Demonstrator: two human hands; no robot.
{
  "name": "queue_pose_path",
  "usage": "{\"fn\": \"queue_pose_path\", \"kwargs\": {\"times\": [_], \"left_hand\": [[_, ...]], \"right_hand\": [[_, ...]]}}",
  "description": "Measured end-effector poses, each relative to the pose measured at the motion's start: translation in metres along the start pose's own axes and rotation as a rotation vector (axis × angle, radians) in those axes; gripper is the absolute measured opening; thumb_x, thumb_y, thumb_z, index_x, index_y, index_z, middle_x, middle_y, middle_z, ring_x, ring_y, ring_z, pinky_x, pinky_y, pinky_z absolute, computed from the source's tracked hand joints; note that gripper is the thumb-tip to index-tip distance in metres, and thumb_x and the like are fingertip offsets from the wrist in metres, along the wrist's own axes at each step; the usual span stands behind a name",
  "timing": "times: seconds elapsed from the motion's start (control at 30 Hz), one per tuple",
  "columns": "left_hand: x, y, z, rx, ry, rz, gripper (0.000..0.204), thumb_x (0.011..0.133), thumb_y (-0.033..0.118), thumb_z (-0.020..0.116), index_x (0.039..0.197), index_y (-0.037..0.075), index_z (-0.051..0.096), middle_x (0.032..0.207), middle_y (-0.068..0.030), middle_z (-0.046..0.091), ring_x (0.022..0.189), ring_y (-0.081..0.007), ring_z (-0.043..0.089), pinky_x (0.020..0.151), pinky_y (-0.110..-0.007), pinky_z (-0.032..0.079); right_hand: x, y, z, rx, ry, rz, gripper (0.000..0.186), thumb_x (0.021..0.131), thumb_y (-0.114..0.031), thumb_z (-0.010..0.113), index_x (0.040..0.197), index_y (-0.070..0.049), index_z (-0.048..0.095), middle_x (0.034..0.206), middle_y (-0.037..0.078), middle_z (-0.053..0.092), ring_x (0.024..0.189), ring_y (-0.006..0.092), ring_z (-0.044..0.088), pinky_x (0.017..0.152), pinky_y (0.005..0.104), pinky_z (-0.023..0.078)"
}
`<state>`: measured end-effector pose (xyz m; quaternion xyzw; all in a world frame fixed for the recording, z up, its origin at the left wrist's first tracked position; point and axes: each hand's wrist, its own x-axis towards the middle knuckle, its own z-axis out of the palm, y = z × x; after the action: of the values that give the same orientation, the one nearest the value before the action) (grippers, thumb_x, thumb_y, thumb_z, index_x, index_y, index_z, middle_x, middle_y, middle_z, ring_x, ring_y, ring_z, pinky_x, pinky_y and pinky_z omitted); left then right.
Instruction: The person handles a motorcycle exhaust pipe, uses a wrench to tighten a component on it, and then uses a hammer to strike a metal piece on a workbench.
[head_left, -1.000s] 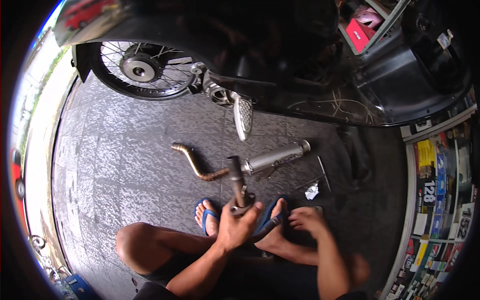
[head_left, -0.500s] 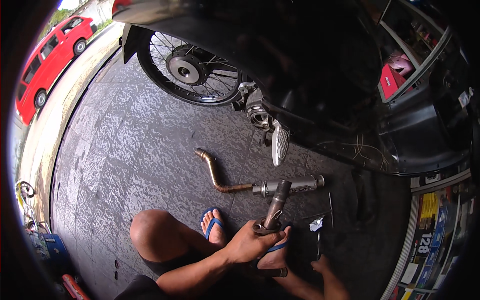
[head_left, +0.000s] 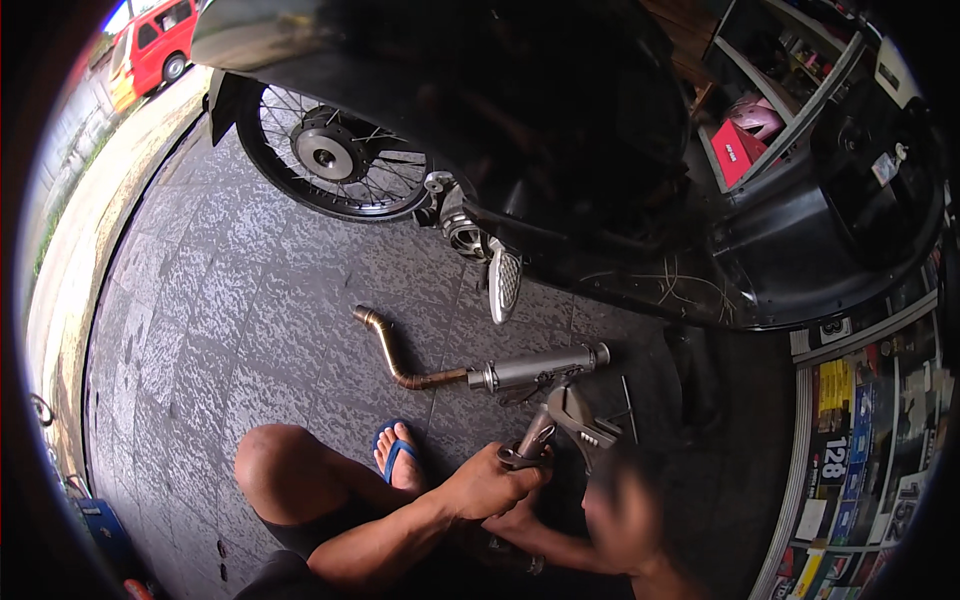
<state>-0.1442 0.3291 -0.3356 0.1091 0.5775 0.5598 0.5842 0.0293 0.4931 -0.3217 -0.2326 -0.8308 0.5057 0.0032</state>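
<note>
Hands meet low in the frame, just right of centre, over a short dark pipe section (head_left: pixel 533 441) with a flange at its lower end. The left hand (head_left: pixel 487 489) has its fingers clamped around that flanged end, holding the pipe tilted up and to the right. The right hand (head_left: pixel 618 515) is blurred at the lower right; it appears to grip the handle of an adjustable wrench (head_left: pixel 582 422), though how its fingers lie cannot be told. The wrench head sits right at the pipe's upper end; whether they touch cannot be told.

On the grey patterned floor tiles (head_left: pixel 250 300) just above the hands lies a complete exhaust: a bronze-coloured bent header pipe (head_left: pixel 392 350) joined to a silver muffler (head_left: pixel 540 367), stretching from centre-left to centre-right. A bare knee shows at lower left, and a foot in a blue flip-flop (head_left: pixel 397 455) rests beside the left hand.

Across the top of the frame stands a dark motorcycle (head_left: pixel 560 150), with its spoked wheel (head_left: pixel 325 155) at upper left and a silver footpeg (head_left: pixel 503 283) hanging near the centre. A red vehicle (head_left: pixel 160 40) sits in the far upper left corner.
</note>
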Motion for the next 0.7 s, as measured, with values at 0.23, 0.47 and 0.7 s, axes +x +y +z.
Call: {"fn": "queue_pose_path", "kwargs": {"times": [0.23, 0.47, 0.7], "left_hand": [[-0.003, -0.007, -0.006, 0.152, -0.081, 0.082, 0.018, 0.086, 0.02, 0.065, 0.089, 0.003, 0.068, 0.063, 0.0008, 0.056, 0.058, -0.0093, 0.054, 0.052, -0.029, 0.043], [-0.007, -0.011, -0.018, 0.103, -0.121, 0.016, 0.019, 0.087, 0.019, 0.064, 0.076, 0.003, 0.063, 0.059, 0.0021, 0.053, 0.053, -0.005, 0.05, 0.047, -0.025, 0.039], [-0.002, -0.029, -0.013, -0.01, -0.232, -0.063, 0.022, 0.086, 0.018, 0.063, 0.069, 0.003, 0.059, 0.055, 0.0, 0.052, 0.042, -0.0074, 0.046, 0.039, -0.025, 0.036]], "right_hand": [[0.019, -0.029, 0.011, -0.173, -0.012, -0.028, 0.036, 0.093, -0.035, 0.065, 0.108, -0.003, 0.06, 0.067, 0.022, 0.06, 0.073, 0.0487, 0.064, 0.055, 0.0449, 0.05], [0.002, -0.068, 0.002, -0.078, 0.116, -0.269, 0.034, 0.094, -0.028, 0.065, 0.117, -0.004, 0.06, 0.084, 0.021, 0.069, 0.08, 0.0392, 0.071, 0.064, 0.0412, 0.056], [0.012, -0.057, 0.02, -0.15, 0.136, -0.155, 0.035, 0.093, -0.036, 0.064, 0.107, -0.004, 0.061, 0.074, 0.019, 0.066, 0.075, 0.0438, 0.068, 0.059, 0.0468, 0.051]]}}
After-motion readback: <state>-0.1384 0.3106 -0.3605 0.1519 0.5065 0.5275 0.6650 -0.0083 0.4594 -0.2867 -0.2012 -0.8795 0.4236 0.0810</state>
